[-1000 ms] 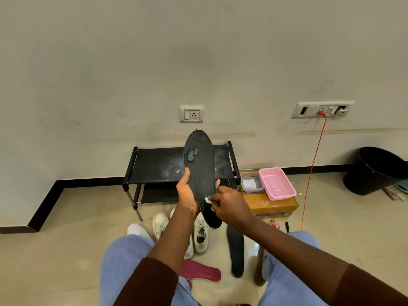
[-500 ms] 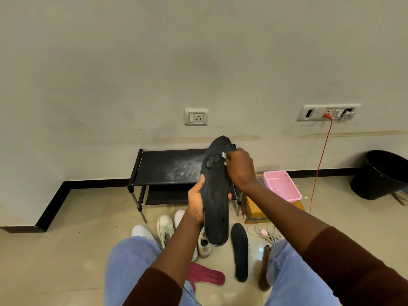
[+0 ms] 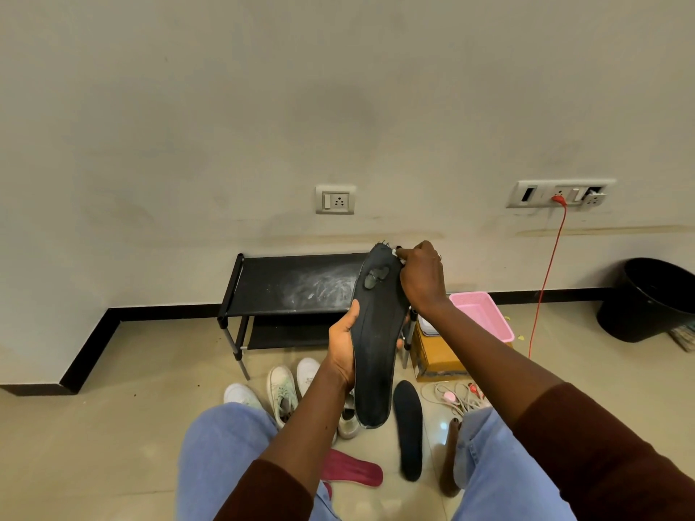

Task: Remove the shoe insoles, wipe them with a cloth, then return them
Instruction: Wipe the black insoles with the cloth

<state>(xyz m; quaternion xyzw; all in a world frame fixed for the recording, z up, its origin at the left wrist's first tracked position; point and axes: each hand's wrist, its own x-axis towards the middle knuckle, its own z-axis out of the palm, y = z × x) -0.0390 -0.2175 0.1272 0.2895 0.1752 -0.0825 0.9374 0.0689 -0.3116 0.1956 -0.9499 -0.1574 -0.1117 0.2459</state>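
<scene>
Black insole (image 3: 376,351) stood nearly upright above the person's knees, heel end low and near, toe end high. Left hand (image 3: 342,347) gripped its left edge at mid-length, fingers curled round behind. Right hand (image 3: 421,276) pinched a small white cloth (image 3: 395,253) against the toe end's right rim, so the next stroke, I judged, would run downward.

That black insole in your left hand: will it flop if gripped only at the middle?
Probably not: the black insole stands nearly straight above and below the left hand gripping its middle, so it seems fairly stiff. Likely light: that one grip holds it upright. The frayed toe edge may tear.
</scene>
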